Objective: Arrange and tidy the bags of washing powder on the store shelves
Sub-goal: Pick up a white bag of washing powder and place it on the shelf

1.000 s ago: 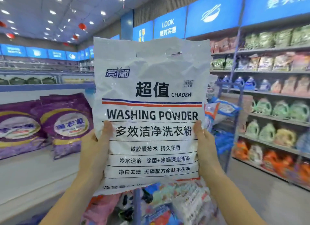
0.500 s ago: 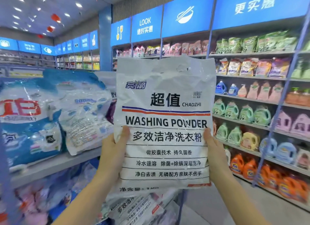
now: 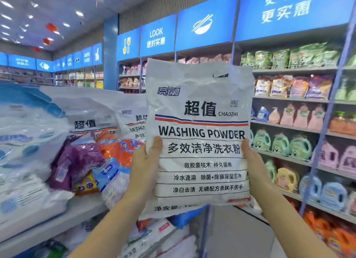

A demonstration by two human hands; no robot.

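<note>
I hold a white bag of washing powder (image 3: pixel 200 107) upright in front of me, its printed face toward the camera. My left hand (image 3: pixel 145 167) grips its left edge and my right hand (image 3: pixel 254 167) grips its right edge, thumbs on the front. To the left, a grey shelf (image 3: pixel 57 223) carries matching white bags (image 3: pixel 90 115), a purple bag (image 3: pixel 77 161), an orange bag (image 3: pixel 119 151) and blue-and-white bags (image 3: pixel 23 142), leaning unevenly against each other.
An aisle floor (image 3: pixel 237 234) runs between the left shelf and wall shelving on the right, stocked with detergent bottles (image 3: pixel 279 144) and pouches (image 3: pixel 289 86). More bags (image 3: pixel 154 242) lie on the lower shelf under my arms. Blue signs (image 3: pixel 204 24) hang above.
My view has swung to the right along the shelf: purple bags gave way to blue-and-white ones, then to matching white bags. The held bag stays upright in both hands.
</note>
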